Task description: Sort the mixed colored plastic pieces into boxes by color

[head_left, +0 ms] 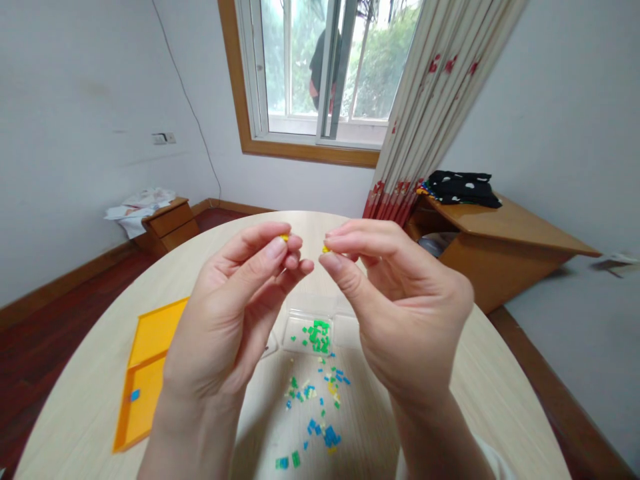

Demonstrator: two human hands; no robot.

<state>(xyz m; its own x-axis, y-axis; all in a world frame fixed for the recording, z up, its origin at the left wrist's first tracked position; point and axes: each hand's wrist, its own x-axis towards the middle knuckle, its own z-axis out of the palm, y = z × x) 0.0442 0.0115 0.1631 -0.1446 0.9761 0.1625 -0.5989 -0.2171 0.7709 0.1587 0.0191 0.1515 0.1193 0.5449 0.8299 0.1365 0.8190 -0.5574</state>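
Observation:
Both hands are raised over a round table, a small gap between their fingertips. My left hand [235, 300] pinches a tiny yellow building brick [285, 237] between thumb and fingers. Another small yellow piece [326, 249] is gripped by the thumb and fingertips of my right hand [405, 300]. Fingers cover most of both pieces, so their exact shape is hidden. Below the hands, a clear plastic tray [295, 346] holds many green bricks [319, 335]. Loose blue bricks [331, 436], with green, yellow and pale ones, lie scattered on the tabletop nearer to me.
An open orange box [131, 363] with a blue brick [135, 395] inside lies left on the table [80, 387], partly behind my left arm. Beyond the table stand a small wooden cabinet [170, 227], a window, a curtain [425, 100] and a wooden desk [520, 230] with dark cloth.

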